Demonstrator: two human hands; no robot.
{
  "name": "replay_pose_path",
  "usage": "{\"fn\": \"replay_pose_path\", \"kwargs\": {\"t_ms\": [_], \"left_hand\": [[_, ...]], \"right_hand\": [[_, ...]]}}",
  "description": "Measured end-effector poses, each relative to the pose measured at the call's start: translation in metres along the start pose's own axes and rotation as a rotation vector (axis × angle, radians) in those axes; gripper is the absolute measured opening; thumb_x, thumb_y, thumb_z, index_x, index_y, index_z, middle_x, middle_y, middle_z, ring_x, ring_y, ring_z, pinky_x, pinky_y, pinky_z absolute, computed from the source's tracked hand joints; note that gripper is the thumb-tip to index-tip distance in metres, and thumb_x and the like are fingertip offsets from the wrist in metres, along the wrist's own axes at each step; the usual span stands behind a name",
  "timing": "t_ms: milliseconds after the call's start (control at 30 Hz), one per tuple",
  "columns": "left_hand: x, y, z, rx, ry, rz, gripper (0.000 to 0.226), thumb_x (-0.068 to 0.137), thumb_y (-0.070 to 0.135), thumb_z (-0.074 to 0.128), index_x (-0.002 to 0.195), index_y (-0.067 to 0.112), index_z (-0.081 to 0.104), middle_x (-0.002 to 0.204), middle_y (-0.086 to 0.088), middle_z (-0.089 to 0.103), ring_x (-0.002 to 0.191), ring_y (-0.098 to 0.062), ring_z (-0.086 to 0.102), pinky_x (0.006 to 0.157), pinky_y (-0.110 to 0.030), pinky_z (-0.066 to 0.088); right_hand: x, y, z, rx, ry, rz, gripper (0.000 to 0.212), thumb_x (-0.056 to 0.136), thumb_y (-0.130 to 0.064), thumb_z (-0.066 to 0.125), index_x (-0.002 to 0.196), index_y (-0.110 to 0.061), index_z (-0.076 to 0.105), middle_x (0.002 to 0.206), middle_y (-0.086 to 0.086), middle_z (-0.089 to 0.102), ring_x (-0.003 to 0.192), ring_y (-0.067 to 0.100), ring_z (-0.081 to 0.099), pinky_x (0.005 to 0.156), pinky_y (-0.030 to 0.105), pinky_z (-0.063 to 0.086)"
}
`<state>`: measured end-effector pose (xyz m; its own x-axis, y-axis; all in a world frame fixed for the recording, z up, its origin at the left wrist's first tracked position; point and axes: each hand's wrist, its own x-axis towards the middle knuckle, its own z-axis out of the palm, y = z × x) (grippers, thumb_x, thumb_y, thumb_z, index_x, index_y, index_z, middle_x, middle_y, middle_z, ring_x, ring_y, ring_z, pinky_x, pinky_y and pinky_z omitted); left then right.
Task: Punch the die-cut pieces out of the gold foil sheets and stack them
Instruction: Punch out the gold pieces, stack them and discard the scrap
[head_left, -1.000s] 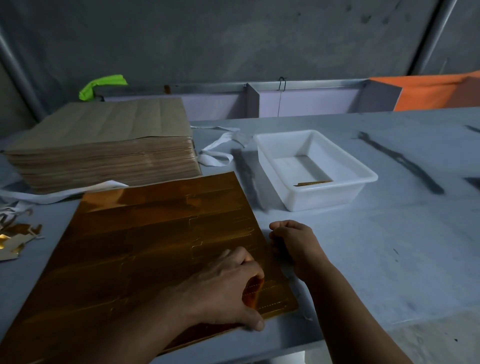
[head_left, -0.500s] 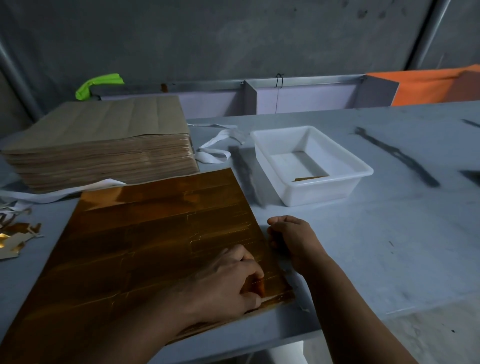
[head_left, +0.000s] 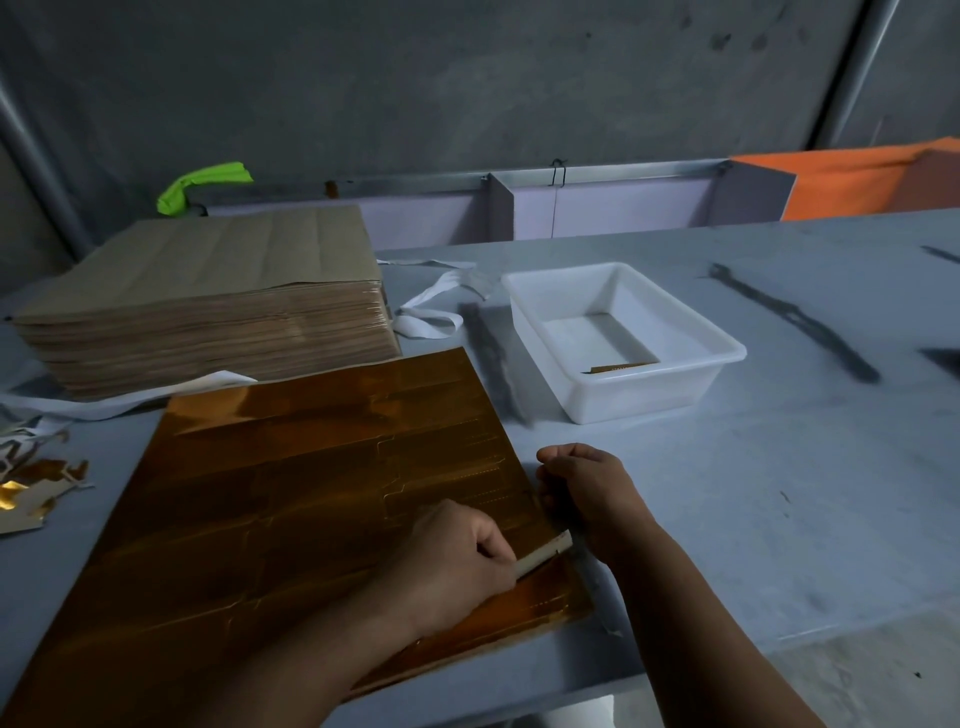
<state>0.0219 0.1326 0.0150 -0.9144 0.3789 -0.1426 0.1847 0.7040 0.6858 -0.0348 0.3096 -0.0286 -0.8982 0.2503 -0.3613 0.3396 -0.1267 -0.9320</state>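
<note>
- The grey table carries everything.
- The gold foil sheet lies flat at the table's near edge, in front of me.
- A tall stack of brown sheets sits behind it, to the left.
- The white tub stands to the right, with one gold piece inside.
- My left hand pinches a pale strip raised off the sheet near its near right corner.
- My right hand is curled at the sheet's right edge; I cannot tell whether it grasps anything.
</note>
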Motion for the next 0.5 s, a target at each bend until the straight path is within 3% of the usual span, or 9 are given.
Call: {"fn": "replay_pose_path", "kwargs": {"t_ms": [133, 333, 500], "left_hand": [[0.0007, 0.0039, -0.0035, -0.075, 0.029, -0.068, 0.012, 0.082, 0.019, 0.073, 0.073, 0.026, 0.07, 0.079, 0.01, 0.071, 0.078, -0.003, 0.068, 0.072, -0.024, 0.06], [-0.0017, 0.001, -0.0014, -0.096, 0.005, -0.063, 0.008, 0.079, 0.018, 0.073, 0.074, 0.023, 0.071, 0.078, 0.009, 0.071, 0.077, -0.004, 0.067, 0.07, -0.025, 0.06], [-0.0023, -0.0012, 0.0003, -0.073, -0.044, -0.008, 0.012, 0.081, 0.019, 0.072, 0.072, 0.027, 0.067, 0.078, 0.009, 0.07, 0.074, 0.003, 0.063, 0.063, -0.011, 0.051]], "right_hand": [[-0.0033, -0.0026, 0.0011, 0.001, -0.005, 0.003, 0.013, 0.098, -0.012, 0.056, 0.094, -0.008, 0.069, 0.074, 0.011, 0.064, 0.062, 0.019, 0.059, 0.054, 0.028, 0.051], [-0.0064, -0.0052, 0.0019, -0.063, -0.035, -0.026, 0.014, 0.098, -0.012, 0.057, 0.093, -0.006, 0.069, 0.072, 0.01, 0.062, 0.053, 0.015, 0.054, 0.044, 0.023, 0.043], [-0.0074, -0.0084, 0.0079, -0.426, -0.02, -0.111, 0.022, 0.089, -0.009, 0.056, 0.074, 0.002, 0.067, 0.065, 0.01, 0.055, 0.062, 0.023, 0.05, 0.061, 0.032, 0.04]]}}
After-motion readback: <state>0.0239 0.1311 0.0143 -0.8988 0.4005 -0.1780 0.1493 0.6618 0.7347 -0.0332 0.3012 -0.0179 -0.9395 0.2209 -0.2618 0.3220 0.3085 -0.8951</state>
